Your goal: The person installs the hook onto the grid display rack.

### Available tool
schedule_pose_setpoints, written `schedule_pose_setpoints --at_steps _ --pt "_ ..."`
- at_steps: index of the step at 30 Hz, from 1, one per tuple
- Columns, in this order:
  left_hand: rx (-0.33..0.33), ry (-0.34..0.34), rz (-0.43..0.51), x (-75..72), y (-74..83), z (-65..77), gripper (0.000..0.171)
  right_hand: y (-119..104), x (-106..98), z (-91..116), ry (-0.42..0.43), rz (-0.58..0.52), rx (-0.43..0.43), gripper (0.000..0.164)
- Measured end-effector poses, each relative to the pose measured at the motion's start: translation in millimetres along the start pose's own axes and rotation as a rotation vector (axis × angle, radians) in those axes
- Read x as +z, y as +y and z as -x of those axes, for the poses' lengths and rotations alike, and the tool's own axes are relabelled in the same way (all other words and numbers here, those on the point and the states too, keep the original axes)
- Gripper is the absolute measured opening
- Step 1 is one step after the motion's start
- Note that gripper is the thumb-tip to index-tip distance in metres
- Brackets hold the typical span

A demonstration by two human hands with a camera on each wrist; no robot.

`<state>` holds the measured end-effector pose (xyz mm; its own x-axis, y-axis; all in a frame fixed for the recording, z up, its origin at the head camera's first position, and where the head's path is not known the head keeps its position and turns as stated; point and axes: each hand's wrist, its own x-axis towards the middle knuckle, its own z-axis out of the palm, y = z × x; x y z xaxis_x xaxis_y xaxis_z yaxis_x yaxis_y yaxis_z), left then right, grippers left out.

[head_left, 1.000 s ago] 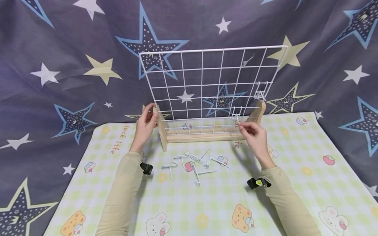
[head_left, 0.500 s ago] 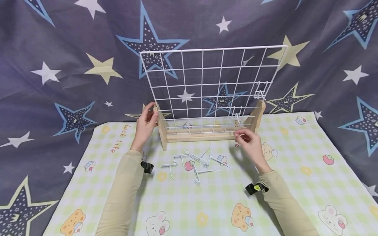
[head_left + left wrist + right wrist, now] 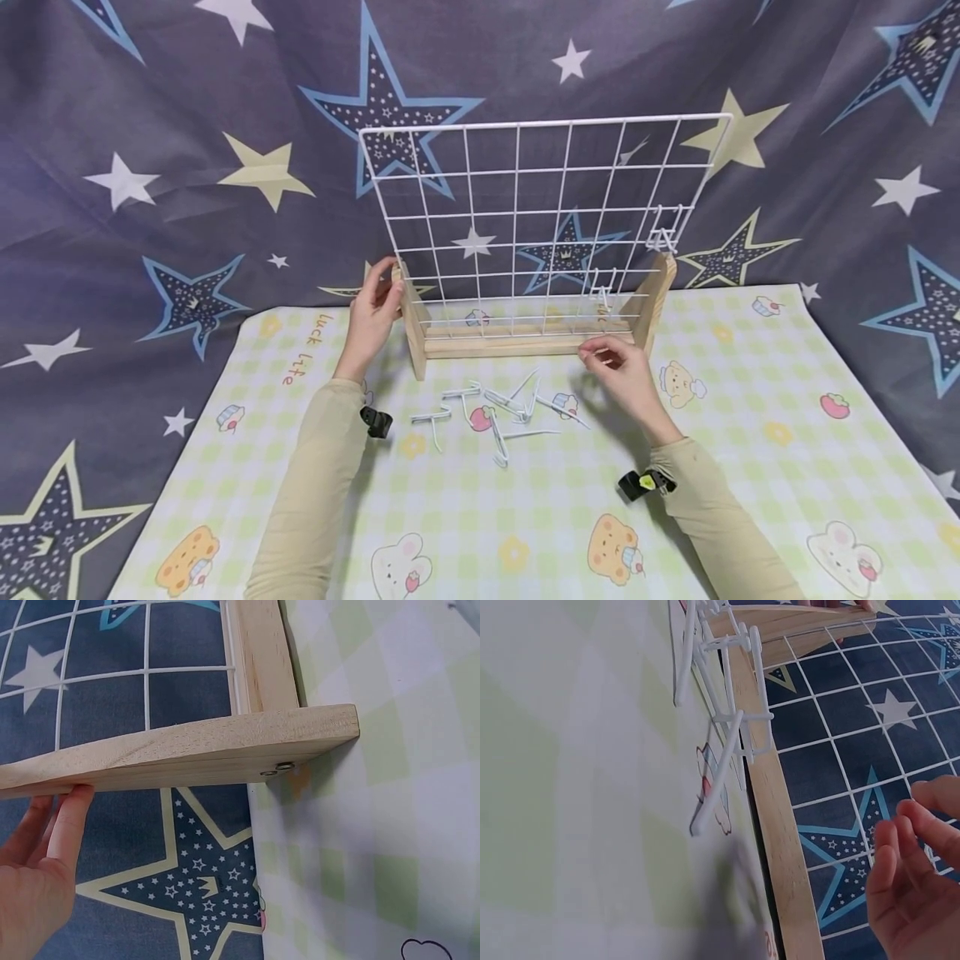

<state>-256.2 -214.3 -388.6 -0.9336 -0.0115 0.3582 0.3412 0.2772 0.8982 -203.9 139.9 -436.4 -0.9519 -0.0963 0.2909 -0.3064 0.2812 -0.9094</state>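
Wire grid panel point(image 3: 516, 171): stands upright, leaning slightly, between the left side support point(image 3: 414, 333) and the right side support point(image 3: 654, 302). A wooden crossbar point(image 3: 498, 346) joins the two supports along the base. The left-wrist view shows metal fasteners point(image 3: 284, 766) at the lower end of the left side support.

Mounted hooks: two white wire hooks hang on the right portion of the panel. The upper hook point(image 3: 662, 241) sits near the right edge, just above the top of the right side support; the lower hook point(image 3: 602, 294) sits below and to its left.

Loose hooks point(image 3: 432, 417): several lie in a loose group on the desk point(image 3: 555, 525), in front of the crossbar and between the forearms (some of them overlap).

Left hand point(image 3: 371, 315): holds the upper end of the left side support. The grip is closed down to the thickness of the wood, with a digit pressed to its outer face.

Right hand point(image 3: 624, 371): positioned in front of the right portion of the crossbar, near the loose hooks. The fingers are loosely bent, the thumb tip close to the index fingertip; the grip has hold of nothing. Contact with the crossbar cannot be confirmed from these angles.

Surroundings: a checked, cartoon-printed cloth covers the desk; a dark star-printed curtain point(image 3: 315, 50) hangs behind.
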Motion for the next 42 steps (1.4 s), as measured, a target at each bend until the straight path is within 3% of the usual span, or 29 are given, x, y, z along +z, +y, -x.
schedule_pose_setpoints --at_steps 14,20,24,33,42 --pt "-0.010 0.008 -0.009 0.7 0.5 -0.1 0.041 -5 14 2 -0.212 0.077 -0.095 0.017" --pt "-0.009 0.011 0.003 0.9 -0.6 0.2 0.041 24 27 -1 -0.279 0.069 -0.155 0.019" --pt "0.000 0.014 0.008 1.6 -0.9 0.4 0.041 37 33 -2 -0.317 0.083 -0.157 0.021" --pt "-0.003 0.005 0.009 1.3 -2.6 0.1 0.042 40 40 -1 -0.440 0.092 -0.136 0.024" --pt "-0.007 0.008 -0.002 1.3 -2.1 -0.2 0.043 44 40 -1 -0.459 0.071 -0.109 0.019"
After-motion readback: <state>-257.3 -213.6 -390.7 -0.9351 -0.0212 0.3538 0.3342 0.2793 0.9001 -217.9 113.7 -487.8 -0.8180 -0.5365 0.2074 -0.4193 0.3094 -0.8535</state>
